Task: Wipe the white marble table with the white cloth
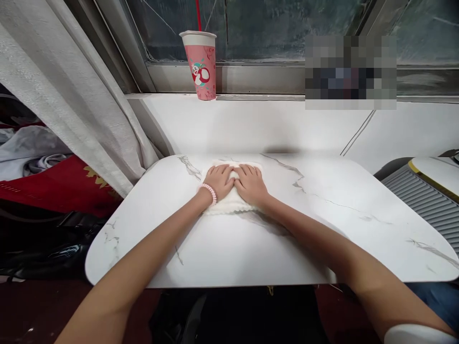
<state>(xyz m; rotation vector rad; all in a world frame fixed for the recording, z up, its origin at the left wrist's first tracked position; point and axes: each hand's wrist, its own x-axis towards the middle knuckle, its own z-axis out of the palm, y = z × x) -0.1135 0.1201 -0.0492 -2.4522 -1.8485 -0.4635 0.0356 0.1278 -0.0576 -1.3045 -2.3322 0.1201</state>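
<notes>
A small folded white towel point(229, 203) lies on the white marble-patterned table point(322, 229), toward its far middle. My left hand point(219, 180) rests flat on the towel's left half, fingers stretched out, with a pink beaded bracelet on the wrist. My right hand point(251, 184) lies flat on the right half, fingers together and extended. The two hands touch side by side and cover most of the towel; only its edges show.
A pink paper cup point(201, 64) with a lid and red straw stands on the window sill behind the table. A grey curtain point(71, 95) hangs at the left over red fabric point(53, 186). A grey ribbed object point(426, 200) sits at the right.
</notes>
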